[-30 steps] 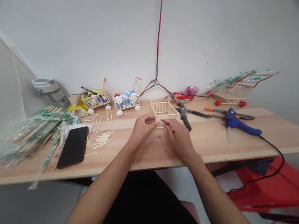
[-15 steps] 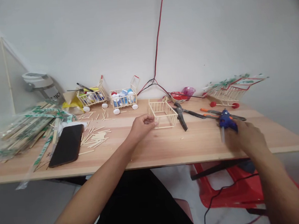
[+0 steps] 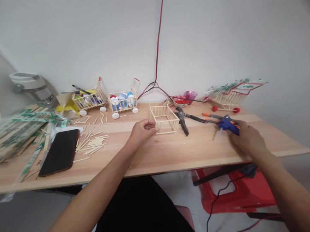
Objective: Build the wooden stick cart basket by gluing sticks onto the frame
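Observation:
A small open frame of thin wooden sticks (image 3: 165, 132) rests on the table in front of me. My left hand (image 3: 144, 128) is closed at its near left corner, thumb and fingers pinching a stick there. On the right, my right hand (image 3: 249, 137) is closed around the handle of a blue glue gun (image 3: 227, 124). A pale glue stick (image 3: 220, 133) pokes out of the gun toward me. Just behind the gun lie orange-handled pliers (image 3: 210, 116), partly covered. Black-handled pliers (image 3: 182, 121) lie right beside the wooden frame.
Small stick-built carts (image 3: 123, 103) with white wheels stand at the back; another cart (image 3: 232, 98) has red wheels. Cut sticks (image 3: 94, 143), a phone (image 3: 60, 151) and bagged sticks (image 3: 23, 132) lie left. A red bowl (image 3: 180, 100) sits by the wall. Below is a red stool (image 3: 235, 195).
The view has turned slightly right, so everything sits further left. My right hand, blurred before, is steadier now on the glue gun. My left hand keeps its place at the wooden frame.

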The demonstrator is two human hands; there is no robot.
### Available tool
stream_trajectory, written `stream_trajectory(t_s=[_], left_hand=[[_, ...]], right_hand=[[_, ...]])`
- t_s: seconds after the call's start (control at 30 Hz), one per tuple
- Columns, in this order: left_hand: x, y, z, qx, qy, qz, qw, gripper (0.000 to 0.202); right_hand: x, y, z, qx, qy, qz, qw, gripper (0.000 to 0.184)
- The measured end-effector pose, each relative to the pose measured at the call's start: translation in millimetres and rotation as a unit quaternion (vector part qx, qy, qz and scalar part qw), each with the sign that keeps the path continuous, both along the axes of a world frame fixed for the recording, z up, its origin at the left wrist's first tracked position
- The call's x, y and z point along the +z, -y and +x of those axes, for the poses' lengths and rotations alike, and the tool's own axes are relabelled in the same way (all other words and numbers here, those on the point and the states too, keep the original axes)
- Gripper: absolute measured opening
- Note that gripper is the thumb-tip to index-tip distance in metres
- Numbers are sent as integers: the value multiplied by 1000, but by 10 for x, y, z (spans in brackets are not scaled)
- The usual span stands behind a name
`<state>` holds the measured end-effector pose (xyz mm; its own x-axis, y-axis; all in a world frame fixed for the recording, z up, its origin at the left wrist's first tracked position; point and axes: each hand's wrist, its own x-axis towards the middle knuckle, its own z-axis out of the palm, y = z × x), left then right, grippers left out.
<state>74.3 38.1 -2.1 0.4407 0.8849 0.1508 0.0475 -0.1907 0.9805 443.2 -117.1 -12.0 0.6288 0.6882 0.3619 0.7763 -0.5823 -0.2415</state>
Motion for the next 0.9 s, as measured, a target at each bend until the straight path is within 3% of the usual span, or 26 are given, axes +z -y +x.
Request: stream_trajectory(t_s=[0.1,0.2,0.23,0.33,0.47,0.6,0.7,0.9], left_hand=[[-10,-7,1,2,6,-1,1000,29],[-10,-5,0,-7,5,-2,1000,27],[-8,-2,0,-10,3,-2,1000,26],[-3,10,-1,-16,4,-6,1000,25],[2,25,-2,-16,10,-6,1000,28],[16,40,-2,-8,16,-3,1000,29],[30,48,-2,-8,25,-8,1000,26],[28,51,4,-14,30,3,999,26]], right_hand=[[58,52,-118,-56,-32,28,998,51],[145,165,-394,-77,-96,156,980,41],[163,210,-525,-68,-147,190,968,39],[163,328,-988,68,-260,262,927,46],[70,362,-1553,181,-268,220,920,42],[-25,269,-1873,277,-320,168,890,40],[-84,211,-1978,297,-340,145,880,41],[-171,198,-1999,270,-275,84,919,48]])
